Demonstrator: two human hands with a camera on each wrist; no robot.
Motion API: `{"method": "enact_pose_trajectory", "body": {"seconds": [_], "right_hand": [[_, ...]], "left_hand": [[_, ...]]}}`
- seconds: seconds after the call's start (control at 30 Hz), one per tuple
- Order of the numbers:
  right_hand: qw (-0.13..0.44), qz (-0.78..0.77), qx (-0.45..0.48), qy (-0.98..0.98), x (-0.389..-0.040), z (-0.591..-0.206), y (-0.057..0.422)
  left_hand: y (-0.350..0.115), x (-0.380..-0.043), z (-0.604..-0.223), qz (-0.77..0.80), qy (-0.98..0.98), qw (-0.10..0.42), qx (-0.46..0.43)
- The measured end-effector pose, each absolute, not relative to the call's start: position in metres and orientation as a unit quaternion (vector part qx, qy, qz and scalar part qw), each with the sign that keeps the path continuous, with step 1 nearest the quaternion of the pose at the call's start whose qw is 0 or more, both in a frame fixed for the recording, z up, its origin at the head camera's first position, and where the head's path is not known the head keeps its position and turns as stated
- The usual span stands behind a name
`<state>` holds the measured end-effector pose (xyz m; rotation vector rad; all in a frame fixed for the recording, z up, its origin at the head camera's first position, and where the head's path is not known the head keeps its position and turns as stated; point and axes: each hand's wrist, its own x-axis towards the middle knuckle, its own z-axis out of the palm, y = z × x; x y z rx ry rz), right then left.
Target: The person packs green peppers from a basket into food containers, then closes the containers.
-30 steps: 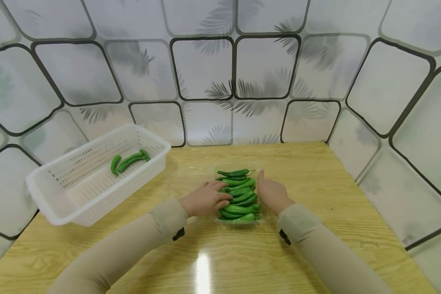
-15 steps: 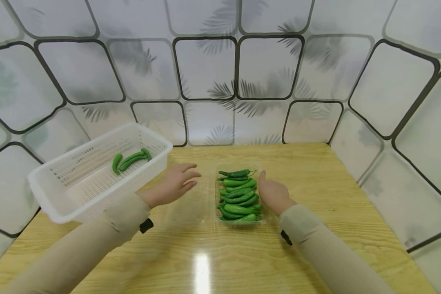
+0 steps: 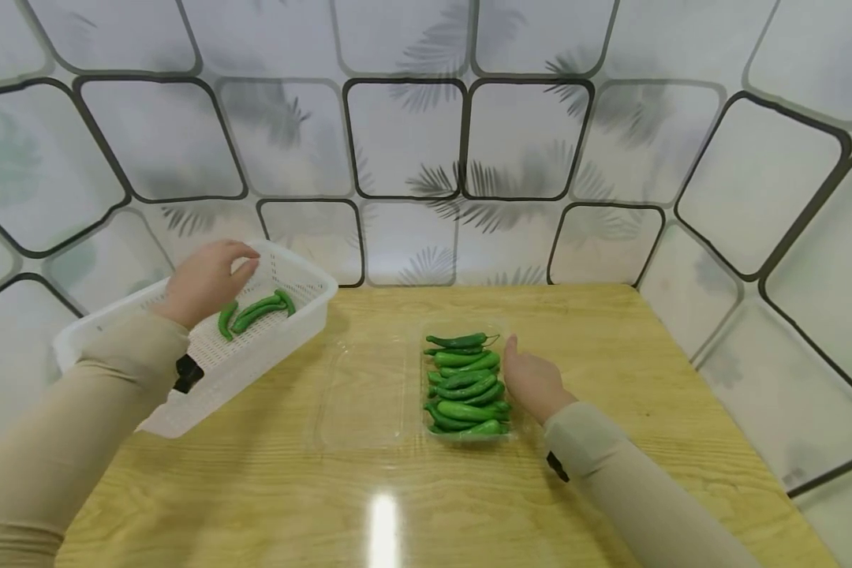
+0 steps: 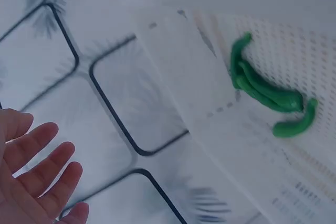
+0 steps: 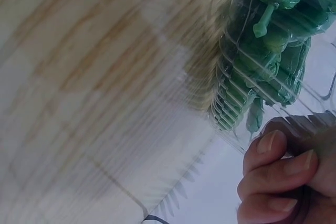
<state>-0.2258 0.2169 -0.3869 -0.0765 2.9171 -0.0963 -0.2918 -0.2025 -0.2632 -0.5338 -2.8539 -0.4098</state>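
Observation:
My left hand is raised over the white plastic basket, its fingers apart and loosely bent, holding nothing. Below it, a few green chili peppers lie on the basket floor; the left wrist view shows these peppers away from the fingertips. A clear plastic box stands in the middle of the table, filled with several green chili peppers laid crosswise. At its right side my right hand holds the edge, thumb upward. In the right wrist view the fingers are curled beside the ribbed wall.
The box's clear lid lies flat on the wooden table, left of the box. A patterned wall covering rises behind the table and along both sides. The basket has high perforated walls.
My left hand has left the peppers in the box and moved left, up over the basket, with nothing in it. My right hand has stayed at the box's right side.

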Motion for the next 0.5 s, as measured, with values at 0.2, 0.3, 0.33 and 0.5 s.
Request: {"method": "enact_pose_trajectory", "body": {"seconds": [0.2, 0.3, 0.33, 0.5], "right_hand": [[0.100, -0.036, -0.036, 0.994, -0.222, -0.392, 0.217], [0.090, -0.022, -0.047, 0.995, -0.218, -0.395, 0.217], [0.090, -0.019, -0.047, 0.995, -0.216, -0.395, 0.217], [0.087, -0.024, -0.048, 0.995, -0.211, -0.399, 0.215]], "left_hand": [[-0.245, -0.312, -0.272, -0.105, -0.981, 0.103, -0.125], [-0.259, -0.317, -0.286, -0.061, -0.984, 0.096, -0.138], [-0.263, -0.318, -0.291, -0.041, -0.984, 0.093, -0.146], [-0.279, -0.320, -0.314, 0.034, -0.987, 0.023, -0.157]]}}
